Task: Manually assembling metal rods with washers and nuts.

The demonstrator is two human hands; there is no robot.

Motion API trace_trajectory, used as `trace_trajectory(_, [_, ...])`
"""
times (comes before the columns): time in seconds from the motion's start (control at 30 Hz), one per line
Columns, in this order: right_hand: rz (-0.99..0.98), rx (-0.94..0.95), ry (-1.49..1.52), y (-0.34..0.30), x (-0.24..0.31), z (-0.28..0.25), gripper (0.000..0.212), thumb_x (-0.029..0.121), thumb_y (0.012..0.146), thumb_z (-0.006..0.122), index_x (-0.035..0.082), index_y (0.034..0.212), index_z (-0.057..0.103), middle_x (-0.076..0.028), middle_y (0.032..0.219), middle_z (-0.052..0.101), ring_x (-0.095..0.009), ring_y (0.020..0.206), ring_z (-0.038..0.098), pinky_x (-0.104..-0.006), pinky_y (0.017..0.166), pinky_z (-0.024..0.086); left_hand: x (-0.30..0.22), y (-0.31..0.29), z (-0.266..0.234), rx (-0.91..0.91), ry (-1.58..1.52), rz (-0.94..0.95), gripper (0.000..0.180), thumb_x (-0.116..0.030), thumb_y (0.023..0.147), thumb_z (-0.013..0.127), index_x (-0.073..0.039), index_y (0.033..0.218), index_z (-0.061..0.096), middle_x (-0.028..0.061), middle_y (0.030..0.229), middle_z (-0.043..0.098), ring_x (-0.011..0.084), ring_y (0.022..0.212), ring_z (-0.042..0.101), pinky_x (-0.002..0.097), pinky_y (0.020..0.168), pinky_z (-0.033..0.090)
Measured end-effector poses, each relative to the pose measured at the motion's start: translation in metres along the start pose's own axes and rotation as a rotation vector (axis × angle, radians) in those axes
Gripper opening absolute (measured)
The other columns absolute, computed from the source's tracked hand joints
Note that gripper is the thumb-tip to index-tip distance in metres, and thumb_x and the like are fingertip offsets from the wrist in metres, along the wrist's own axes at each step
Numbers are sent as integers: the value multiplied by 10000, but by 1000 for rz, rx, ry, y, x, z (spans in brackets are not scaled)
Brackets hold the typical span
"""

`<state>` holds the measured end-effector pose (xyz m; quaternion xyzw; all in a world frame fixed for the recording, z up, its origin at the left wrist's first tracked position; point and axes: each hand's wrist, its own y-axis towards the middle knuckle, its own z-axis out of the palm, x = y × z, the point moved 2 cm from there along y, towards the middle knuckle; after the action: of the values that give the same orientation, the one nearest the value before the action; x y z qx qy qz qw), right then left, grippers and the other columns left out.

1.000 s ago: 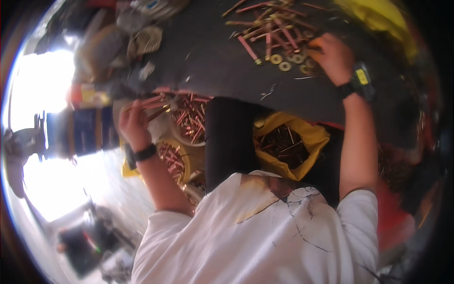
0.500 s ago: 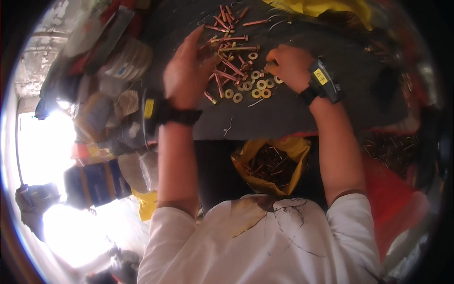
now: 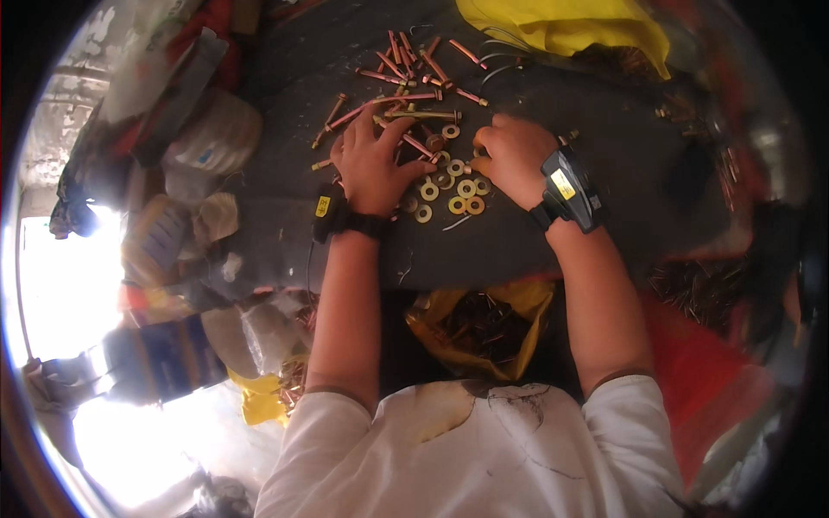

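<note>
Both hands are working over a dark bench (image 3: 259,233), near its middle and a little toward the far edge, where a scatter of copper-coloured bolts (image 3: 414,65) is fanning out toward the far side and a cluster of yellow washers (image 3: 458,194) is lying closer in. The left hand (image 3: 373,168) is resting palm down on the bench with fingers spread apart, its fingertips touching the nearest bolts and its palm edge lying just beside the washers; it is gripping nothing. The right hand (image 3: 511,160) is curling inward with fingers drawn together at the right side of the washer cluster, and it seems to be pinching something small, though I cannot tell what, or whether anything is truly caught. The washers are looking thin, stiff and light, lying flat on the surface, so they are likely to slide rather than lift; a fingernail under the rim or a drag to the bench edge would probably serve best. The bolts are rigid and heavier, prone to rolling, and are best taken mid-shank between thumb and finger. A yellow bag (image 3: 484,332) holding more hardware is hanging open below the near edge, between the forearms. A yellow cloth (image 3: 561,30) is lying at the far right corner, and bundled sacks (image 3: 207,138) are crowding the left edge.
</note>
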<state>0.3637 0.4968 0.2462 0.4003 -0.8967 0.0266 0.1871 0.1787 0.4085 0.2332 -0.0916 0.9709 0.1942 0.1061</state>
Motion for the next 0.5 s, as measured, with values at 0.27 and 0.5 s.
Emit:
trace_trajectory(0.27, [31,-13,-18,5,2,2,223,227,769,693,60,916,691,-119,897,611,-315,846,616,-414,731,494,42,19,4,-354,126,-188,370,-361,668,792,-154,960,698,88,1203,572,300,1103,514,417,879,432])
trace_trajectory(0.5, [114,-61,64,7,8,-2,174,220,792,687,65,868,667,-106,854,617,-306,796,623,-408,696,502,110,10,1,-399,-480,-545,180,-186,729,770,-78,859,707,68,1052,628,260,1000,533,381,840,438])
